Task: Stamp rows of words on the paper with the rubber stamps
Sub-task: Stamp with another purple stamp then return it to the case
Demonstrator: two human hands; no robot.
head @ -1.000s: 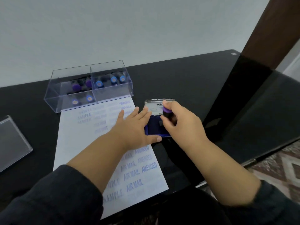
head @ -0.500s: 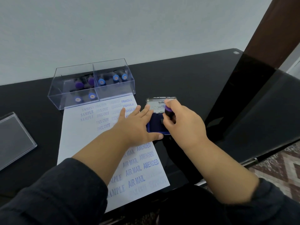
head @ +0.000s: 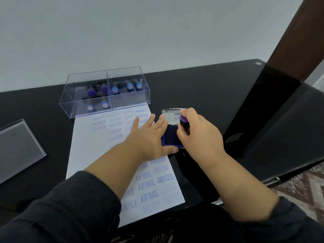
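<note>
**Inking the purple-topped stamp at the pad**

Your right hand [head: 198, 135] grips a small rubber stamp with a purple round cap [head: 184, 118], fingers curled round its dark barrel, and holds it down on the open blue ink pad [head: 171, 137] just beside the paper's right edge. Your left hand [head: 149, 137] lies flat, fingers straight, on the white printed sheet of paper [head: 84, 151], fingertips reaching the pad's near side.

The stamp looks light and stiff; hold it low on the barrel so it stays upright, and press evenly, since a tilt would likely leave a faint word like some already on the sheet. The paper is thin and apt to slide, so your flat palm matters. Rows reading SAMPLE, FAX OUT, FRAGILE, AIR MAIL and AMENDED already fill much of it.

The glossy black surface [head: 201, 88] also carries a clear plastic two-compartment box [head: 105, 74] with more stamps at the paper's far end, and a clear lid [head: 19, 146] to the left. A pale wall stands behind; patterned flooring shows at right.
</note>
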